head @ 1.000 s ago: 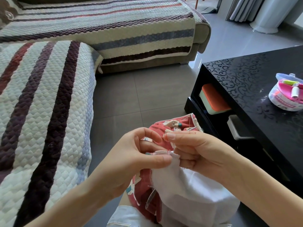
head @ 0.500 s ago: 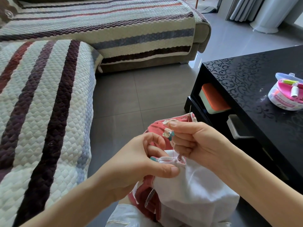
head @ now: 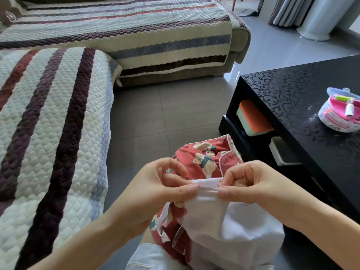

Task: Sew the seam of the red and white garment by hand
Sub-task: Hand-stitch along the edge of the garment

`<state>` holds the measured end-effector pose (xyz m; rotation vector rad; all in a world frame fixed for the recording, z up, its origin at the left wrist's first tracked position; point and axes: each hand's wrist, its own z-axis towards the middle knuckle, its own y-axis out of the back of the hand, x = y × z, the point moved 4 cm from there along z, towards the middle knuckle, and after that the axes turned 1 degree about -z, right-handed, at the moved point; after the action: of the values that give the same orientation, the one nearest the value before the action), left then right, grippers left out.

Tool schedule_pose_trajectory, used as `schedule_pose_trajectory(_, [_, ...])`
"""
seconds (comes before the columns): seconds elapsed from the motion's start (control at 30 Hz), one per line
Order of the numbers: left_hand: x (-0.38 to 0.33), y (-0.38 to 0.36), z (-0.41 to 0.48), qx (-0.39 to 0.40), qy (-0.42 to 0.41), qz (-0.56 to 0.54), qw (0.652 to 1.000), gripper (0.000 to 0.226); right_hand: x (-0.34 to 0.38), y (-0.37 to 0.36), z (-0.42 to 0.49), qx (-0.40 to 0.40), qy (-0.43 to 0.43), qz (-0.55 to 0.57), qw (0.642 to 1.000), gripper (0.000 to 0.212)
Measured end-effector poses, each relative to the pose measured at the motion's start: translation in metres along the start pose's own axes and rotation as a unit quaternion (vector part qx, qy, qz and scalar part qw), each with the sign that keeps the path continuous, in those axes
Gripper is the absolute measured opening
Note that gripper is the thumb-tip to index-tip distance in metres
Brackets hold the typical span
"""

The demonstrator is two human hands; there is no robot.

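Left hand (head: 155,190) and right hand (head: 251,184) pinch, fingers (head: 176,166) curled.

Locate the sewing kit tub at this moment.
In the head view, the sewing kit tub sits far right on the black table, beyond the right hand.

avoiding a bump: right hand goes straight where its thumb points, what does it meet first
Probably the left hand, whose thumb pinches the same seam opposite the right hand.

We see a black counter (head: 292,106) carrying a round sewing box (head: 339,115) near its right edge; under its top sits an orange-lidded box (head: 253,119). Grey floor (head: 165,114) lies beneath.
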<state>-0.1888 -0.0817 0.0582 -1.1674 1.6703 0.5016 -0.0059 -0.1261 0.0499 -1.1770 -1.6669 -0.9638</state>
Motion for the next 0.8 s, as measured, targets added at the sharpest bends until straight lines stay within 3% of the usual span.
schedule_pose_trajectory(0.13, [-0.001, -0.004, 0.006, 0.01, 0.011, -0.01, 1.0, 0.033, 0.006, 0.001, 0.002, 0.015, 0.014, -0.046, 0.999, 0.033])
schedule_pose_trajectory(0.2, [-0.003, -0.005, 0.01, 0.01, 0.013, -0.014, 1.0, 0.037, 0.016, 0.008, 0.008, -0.003, 0.034, 0.001, 0.999, 0.032])
schedule_pose_trajectory(0.37, [-0.01, 0.002, 0.022, -0.023, 0.004, -0.019, 1.0, 0.028, 0.032, 0.072, 0.042, -0.168, 0.083, 0.132, 0.973, 0.02])
schedule_pose_trajectory(0.5, [-0.026, 0.012, 0.029, -0.052, -0.009, -0.03, 0.998, 0.039, 0.005, 0.133, 0.082, -0.265, -0.001, 0.114, 0.957, 0.023])
schedule_pose_trajectory(0.63, [-0.039, 0.006, 0.021, -0.034, -0.03, -0.028, 0.999, 0.036, -0.054, 0.153, 0.107, -0.316, -0.135, -0.017, 0.939, 0.012])
schedule_pose_trajectory(0.7, [-0.042, 0.002, 0.015, -0.015, -0.038, -0.023, 0.999, 0.036, -0.064, 0.147, 0.109, -0.314, -0.204, -0.247, 0.894, 0.016])
schedule_pose_trajectory(0.73, [-0.043, 0.0, 0.012, -0.007, -0.042, -0.017, 0.999, 0.036, -0.056, 0.141, 0.106, -0.319, -0.197, -0.363, 0.853, 0.022])
schedule_pose_trajectory(0.77, [-0.044, -0.001, 0.01, -0.001, -0.046, -0.011, 0.999, 0.037, -0.04, 0.125, 0.102, -0.319, -0.132, -0.403, 0.848, 0.028])
schedule_pose_trajectory(0.8, [-0.044, -0.003, 0.008, 0.001, -0.052, -0.005, 0.999, 0.037, -0.022, 0.104, 0.096, -0.294, -0.034, -0.361, 0.884, 0.032])
